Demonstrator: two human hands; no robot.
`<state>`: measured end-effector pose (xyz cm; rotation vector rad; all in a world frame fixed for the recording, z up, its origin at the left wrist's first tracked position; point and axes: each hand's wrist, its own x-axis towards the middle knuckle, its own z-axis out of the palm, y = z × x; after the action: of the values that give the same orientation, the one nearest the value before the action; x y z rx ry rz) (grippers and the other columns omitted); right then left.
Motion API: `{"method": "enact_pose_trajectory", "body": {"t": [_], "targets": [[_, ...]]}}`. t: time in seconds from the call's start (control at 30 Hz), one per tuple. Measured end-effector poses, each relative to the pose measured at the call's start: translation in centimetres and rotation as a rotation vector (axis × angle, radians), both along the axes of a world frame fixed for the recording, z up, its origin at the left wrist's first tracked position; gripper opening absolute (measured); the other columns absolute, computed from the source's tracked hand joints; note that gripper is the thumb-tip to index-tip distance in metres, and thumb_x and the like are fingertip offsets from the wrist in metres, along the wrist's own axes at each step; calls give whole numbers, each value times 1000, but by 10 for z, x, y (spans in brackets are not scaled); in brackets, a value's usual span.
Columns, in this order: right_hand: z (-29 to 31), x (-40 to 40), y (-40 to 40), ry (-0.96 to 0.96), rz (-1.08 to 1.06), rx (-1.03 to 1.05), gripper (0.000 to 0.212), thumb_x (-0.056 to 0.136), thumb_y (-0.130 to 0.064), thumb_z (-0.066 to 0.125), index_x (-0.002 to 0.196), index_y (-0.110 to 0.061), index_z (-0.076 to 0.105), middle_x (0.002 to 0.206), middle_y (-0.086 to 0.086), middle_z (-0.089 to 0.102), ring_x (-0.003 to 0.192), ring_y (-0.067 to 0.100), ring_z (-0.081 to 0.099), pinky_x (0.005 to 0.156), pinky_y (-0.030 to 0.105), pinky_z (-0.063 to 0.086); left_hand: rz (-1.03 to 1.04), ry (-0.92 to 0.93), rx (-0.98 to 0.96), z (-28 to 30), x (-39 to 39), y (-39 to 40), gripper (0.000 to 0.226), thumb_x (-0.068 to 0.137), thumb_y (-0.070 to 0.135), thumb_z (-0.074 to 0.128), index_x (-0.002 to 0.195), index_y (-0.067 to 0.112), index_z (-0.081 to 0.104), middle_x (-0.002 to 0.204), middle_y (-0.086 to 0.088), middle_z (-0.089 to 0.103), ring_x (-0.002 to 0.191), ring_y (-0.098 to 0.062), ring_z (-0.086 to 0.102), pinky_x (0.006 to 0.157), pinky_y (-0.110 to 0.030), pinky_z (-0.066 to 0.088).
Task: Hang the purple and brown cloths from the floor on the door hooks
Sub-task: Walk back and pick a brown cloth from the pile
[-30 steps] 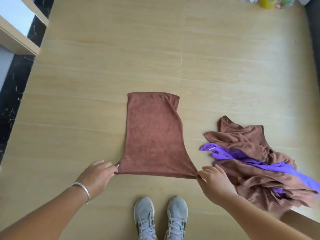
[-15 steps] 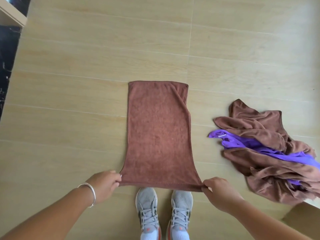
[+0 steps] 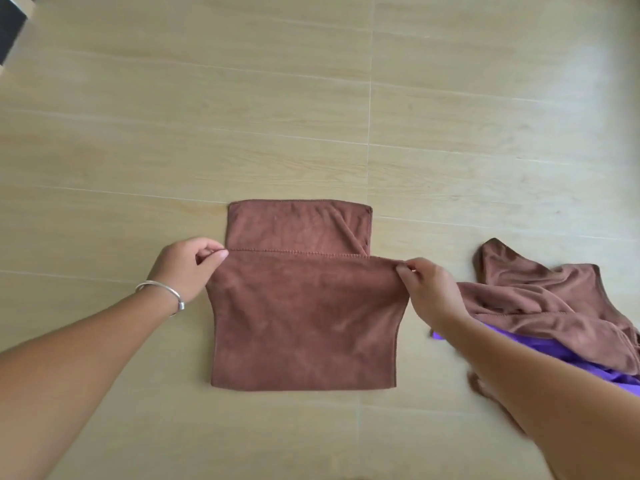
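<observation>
Both hands pinch a hemmed corner of the brown towel (image 3: 304, 317) on the floor (image 3: 242, 116): left hand (image 3: 187, 268), right hand (image 3: 429, 292). Keep that hem level, I'd say. The other cloths (image 3: 554, 306) lie heaped just right of it.

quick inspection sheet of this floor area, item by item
surface: pale wood-look tiled floor.
job's things: flat brown terry cloth, near edge folded over toward its far edge; crumpled brown cloth heap lying over a purple cloth to the right.
clutter: nothing seen.
grippers: left hand and right hand each pinch a corner of the folded edge.
cables: nothing seen.
surroundings: dark strip at the top left corner; no door hooks in view.
</observation>
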<state>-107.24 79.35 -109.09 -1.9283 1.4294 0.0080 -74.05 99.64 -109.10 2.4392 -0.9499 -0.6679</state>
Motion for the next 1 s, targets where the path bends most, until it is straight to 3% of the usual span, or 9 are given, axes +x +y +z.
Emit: {"method": "enact_pose_trajectory", "body": {"t": [0.13, 0.37, 0.53, 0.67, 0.73, 0.8, 0.9, 1.0], "targets": [[-46, 31, -61, -35, 5, -70, 20, 93, -38, 54, 81, -26, 65, 68, -12, 61, 64, 2, 54, 52, 19, 33, -69, -19, -46, -39, 39, -49, 8, 85, 30, 69, 78, 34, 66, 74, 9, 67, 73, -13, 61, 68, -26, 41], [-100, 66, -125, -11, 16, -120, 17, 93, -41, 55, 91, -27, 65, 77, -10, 58, 71, 12, 53, 52, 21, 32, -92, -129, -123, -84, 77, -105, 16, 84, 37, 68, 70, 39, 61, 72, 16, 64, 69, -5, 57, 63, -25, 41], [-120, 79, -135, -53, -18, -135, 25, 94, -41, 53, 101, -22, 68, 83, -7, 59, 77, 16, 54, 53, 20, 32, -186, -165, -9, -103, 87, -121, 11, 91, 34, 59, 80, 31, 59, 82, 7, 63, 75, -17, 57, 69, -30, 42], [-126, 92, -133, -87, -88, -134, 22, 94, -36, 53, 103, -21, 67, 95, 0, 67, 77, 17, 56, 59, 25, 37, -116, -295, 86, -111, 87, -127, 9, 92, 32, 56, 85, 27, 59, 93, 0, 66, 85, -26, 58, 73, -34, 46], [-129, 95, -128, -135, -146, -141, 18, 93, -28, 55, 105, -21, 66, 100, 0, 69, 82, 18, 60, 67, 26, 41, -72, -383, 31, -116, 76, -130, 7, 91, 24, 57, 96, 22, 62, 105, -6, 65, 95, -32, 58, 79, -39, 47], [-129, 90, -115, -204, -143, -245, 20, 91, -23, 55, 109, -22, 64, 106, -2, 66, 94, 17, 61, 77, 26, 44, -98, -479, -96, -118, 55, -125, 25, 86, 18, 62, 111, 17, 62, 118, -13, 60, 110, -35, 54, 91, -45, 43], [-126, 71, -81, -194, 275, -506, 26, 89, -22, 59, 115, -21, 63, 119, -1, 60, 109, 21, 56, 88, 33, 46, -455, -548, -165, -116, 10, -90, 43, 87, 29, 59, 128, 20, 56, 138, -8, 50, 132, -27, 41, 110, -52, 26], [-132, 39, -36, -98, 804, -600, 42, 84, -31, 64, 125, -19, 61, 132, 5, 56, 121, 28, 52, 101, 47, 42, -783, -520, -68, -130, -36, -25, 60, 88, 52, 43, 141, 25, 44, 152, -5, 35, 143, -22, 27, 114, -55, 17]]}}
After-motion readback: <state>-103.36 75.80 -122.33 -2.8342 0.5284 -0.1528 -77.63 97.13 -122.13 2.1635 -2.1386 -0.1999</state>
